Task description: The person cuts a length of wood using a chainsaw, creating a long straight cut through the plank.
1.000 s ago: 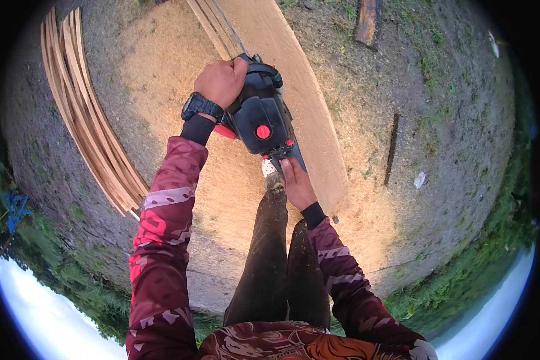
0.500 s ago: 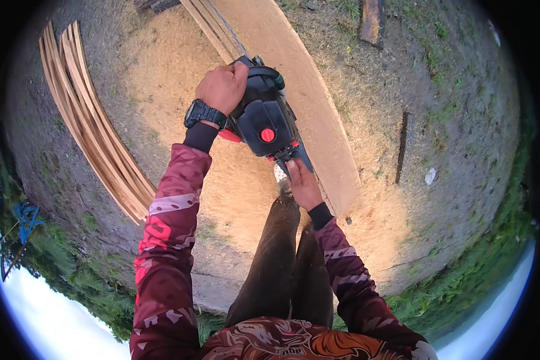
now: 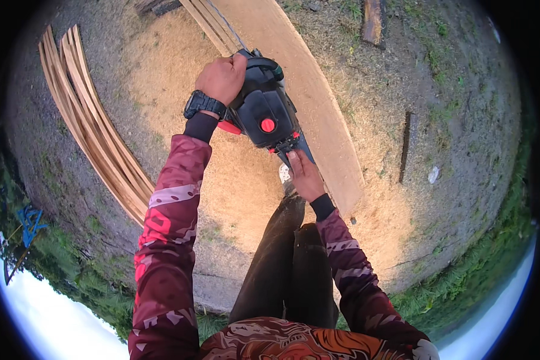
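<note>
A black chainsaw [image 3: 266, 109] with red knobs lies across the left edge of a long, thick wooden plank [image 3: 318, 114]. My left hand [image 3: 222, 81], with a black watch at the wrist, is closed round its front handle. Lower down, my right hand [image 3: 306, 175] grips the rear handle; some of its fingers are hidden underneath. The guide bar [image 3: 225, 23] points away from me along the plank, beside narrow strips of wood [image 3: 207, 25]. How deep the bar sits in the wood cannot be seen.
Several long sawn strips [image 3: 90, 120] lie in a bundle on the ground at left. Sawdust [image 3: 168, 78] covers the soil around the plank. Dark wood pieces [image 3: 373, 23] and a thin dark board [image 3: 408, 147] lie to the right. My shoe [image 3: 284, 173] stands close behind the saw.
The chainsaw and both hands sit slightly higher in the picture, a little farther along the plank. My legs have shifted slightly to the right in view. Both grips are unchanged.
</note>
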`<state>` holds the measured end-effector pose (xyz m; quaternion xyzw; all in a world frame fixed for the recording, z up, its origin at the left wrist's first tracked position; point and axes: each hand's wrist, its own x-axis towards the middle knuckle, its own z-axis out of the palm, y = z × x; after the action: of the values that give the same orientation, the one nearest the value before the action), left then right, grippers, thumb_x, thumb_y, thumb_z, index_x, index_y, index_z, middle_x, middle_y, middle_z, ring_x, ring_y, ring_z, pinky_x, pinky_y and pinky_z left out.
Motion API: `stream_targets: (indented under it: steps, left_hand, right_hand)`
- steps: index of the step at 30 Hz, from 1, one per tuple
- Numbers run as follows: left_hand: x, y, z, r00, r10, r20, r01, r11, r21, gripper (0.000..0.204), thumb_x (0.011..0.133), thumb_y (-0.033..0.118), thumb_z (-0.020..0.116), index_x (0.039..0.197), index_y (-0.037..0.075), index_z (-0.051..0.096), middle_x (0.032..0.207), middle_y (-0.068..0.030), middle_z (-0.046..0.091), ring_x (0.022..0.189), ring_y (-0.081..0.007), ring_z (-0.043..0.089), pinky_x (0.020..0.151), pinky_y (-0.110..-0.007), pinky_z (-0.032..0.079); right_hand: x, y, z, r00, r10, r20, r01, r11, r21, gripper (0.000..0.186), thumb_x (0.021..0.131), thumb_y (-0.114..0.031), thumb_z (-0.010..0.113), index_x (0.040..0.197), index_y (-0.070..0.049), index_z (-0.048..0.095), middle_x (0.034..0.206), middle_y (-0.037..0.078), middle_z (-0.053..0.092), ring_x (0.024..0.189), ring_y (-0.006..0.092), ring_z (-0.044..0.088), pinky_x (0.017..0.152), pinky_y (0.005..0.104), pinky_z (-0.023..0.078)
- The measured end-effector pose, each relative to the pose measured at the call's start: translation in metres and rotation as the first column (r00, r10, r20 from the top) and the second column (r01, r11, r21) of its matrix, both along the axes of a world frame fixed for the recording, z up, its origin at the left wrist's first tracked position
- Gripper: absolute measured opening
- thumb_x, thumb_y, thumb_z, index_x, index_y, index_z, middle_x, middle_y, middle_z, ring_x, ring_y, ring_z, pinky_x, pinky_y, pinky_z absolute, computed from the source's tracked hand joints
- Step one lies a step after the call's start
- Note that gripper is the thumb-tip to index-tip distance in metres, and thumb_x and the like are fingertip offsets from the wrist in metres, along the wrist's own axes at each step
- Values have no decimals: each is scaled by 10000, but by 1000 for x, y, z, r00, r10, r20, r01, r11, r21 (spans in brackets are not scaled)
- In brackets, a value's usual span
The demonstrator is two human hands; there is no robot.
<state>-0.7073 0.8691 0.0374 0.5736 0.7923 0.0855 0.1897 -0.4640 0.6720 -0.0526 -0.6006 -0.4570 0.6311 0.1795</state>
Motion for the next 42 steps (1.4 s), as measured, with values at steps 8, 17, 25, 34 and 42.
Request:
stream_targets:
  steps: [8,17,25,34,42]
  left_hand:
    - [-19,15,-1,997,-77,-29,77,997,12,534,945,438,431,840,9,731,869,-305,668,857,-497,659,813,-537,537]
    - [-17,27,14,1000,19,4,-18,999,-30,566,943,465,411,872,10,740,883,-278,686,868,-477,672,821,-516,540]
    - [-26,43,19,1000,3,14,-3,1000,-18,553,950,453,417,862,10,737,873,-279,683,860,-477,670,823,-526,538]
    - [-37,65,30,999,51,21,-50,999,-18,550,939,448,428,847,-3,731,872,-290,678,850,-490,663,819,-523,537]
    - [-49,88,42,997,76,27,-74,996,-46,549,929,452,430,858,-1,733,872,-295,677,862,-492,661,829,-517,537]
  right_hand:
    - [-12,21,21,998,46,32,-44,997,-60,518,1071,-459,446,1249,9,579,850,90,619,679,144,545,666,315,473]
    - [-17,27,9,999,46,13,-44,996,-81,489,1064,-468,414,1257,-44,565,906,286,677,927,486,654,808,504,488]
    - [-25,42,12,998,-14,-60,9,997,-75,479,1084,-435,436,1206,5,581,826,37,576,634,104,463,600,280,426]
    - [-38,69,20,999,22,-37,-25,998,-65,484,1079,-436,446,1227,2,586,830,40,583,625,98,445,588,288,416]
    - [-50,97,38,997,69,27,-71,993,95,479,1070,-469,397,1243,-53,559,854,285,662,872,501,646,771,530,473]
